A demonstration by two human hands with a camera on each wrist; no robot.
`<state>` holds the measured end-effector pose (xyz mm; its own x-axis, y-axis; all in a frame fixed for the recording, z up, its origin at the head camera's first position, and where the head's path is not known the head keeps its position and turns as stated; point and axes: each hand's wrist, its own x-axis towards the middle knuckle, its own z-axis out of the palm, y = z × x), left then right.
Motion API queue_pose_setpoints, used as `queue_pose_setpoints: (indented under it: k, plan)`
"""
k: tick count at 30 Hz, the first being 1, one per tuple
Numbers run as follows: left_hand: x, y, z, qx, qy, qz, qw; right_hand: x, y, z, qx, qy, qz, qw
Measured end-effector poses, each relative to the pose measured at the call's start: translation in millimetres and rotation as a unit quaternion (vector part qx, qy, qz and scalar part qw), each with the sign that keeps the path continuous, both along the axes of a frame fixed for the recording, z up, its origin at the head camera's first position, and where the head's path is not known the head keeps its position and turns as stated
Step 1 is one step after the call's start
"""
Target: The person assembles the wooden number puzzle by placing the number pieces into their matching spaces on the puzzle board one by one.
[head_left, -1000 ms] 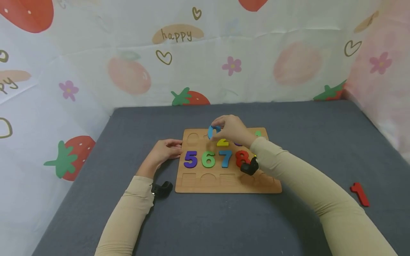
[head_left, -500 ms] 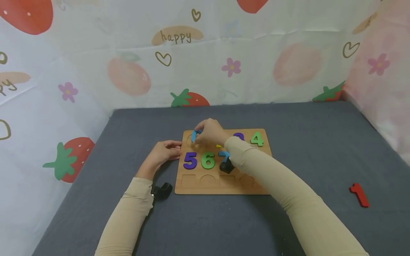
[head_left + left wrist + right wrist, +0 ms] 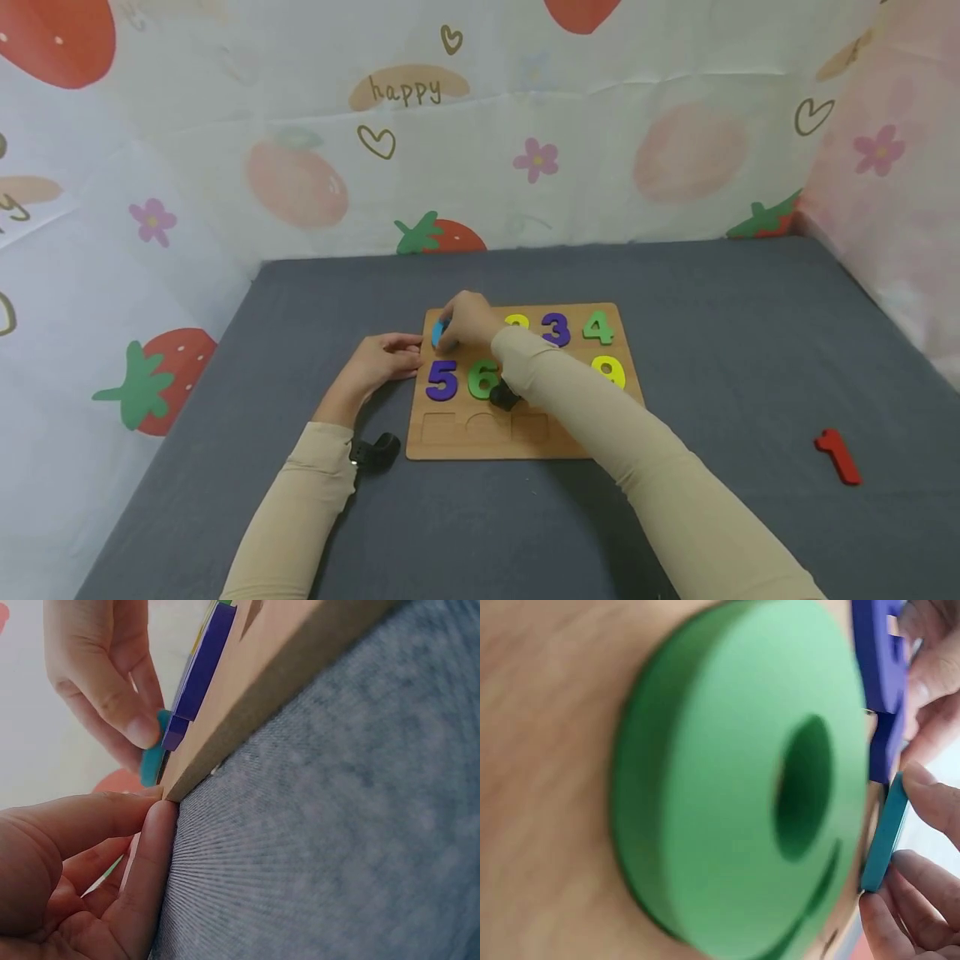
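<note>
My right hand (image 3: 471, 321) pinches a blue number 0 (image 3: 437, 333) between thumb and fingers at the top-left recess of a wooden number puzzle board (image 3: 459, 451). In the right wrist view the blue piece (image 3: 886, 834) stands on its side, slightly tilted, its lower edge close to the wood. My left hand (image 3: 382, 362) holds the board's left edge, thumb and index fingertip meeting at it in the left wrist view. A purple 5 (image 3: 442, 381) and a green 6 (image 3: 482, 380) sit in the row below the blue piece. My right hand hides most of it from above.
A yellow 2 (image 3: 517, 320), purple 3 (image 3: 556, 329), green 4 (image 3: 598, 327) and yellow 9 (image 3: 608, 371) sit on the board. The right forearm covers the 7 and 8. A red 1 (image 3: 838, 457) lies on the grey cloth at the right.
My right hand has carried the blue 0 leftward across the board's top row to its left end and lowered it. The left hand stays at the board's edge.
</note>
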<state>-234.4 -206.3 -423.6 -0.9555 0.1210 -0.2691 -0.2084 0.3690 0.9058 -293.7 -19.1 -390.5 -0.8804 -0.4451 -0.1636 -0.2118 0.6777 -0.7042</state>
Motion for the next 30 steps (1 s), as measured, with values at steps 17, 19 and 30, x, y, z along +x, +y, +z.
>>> queue_pose_setpoints:
  k: [17,19,30]
  plan:
    - [-7.1,6.6,-1.9,0.004,0.003,-0.003,1.0000,1.6,23,7.3,-0.019,0.010,0.002,0.9998]
    - [-7.8,8.7,-3.1,0.006,0.002,-0.004,1.0000,5.4,41,17.1,-0.035,0.011,-0.005,0.9993]
    - [-5.8,-4.5,-0.9,-0.010,0.011,-0.007,0.9999,42.7,160,62.4,-0.035,0.005,-0.053,0.9980]
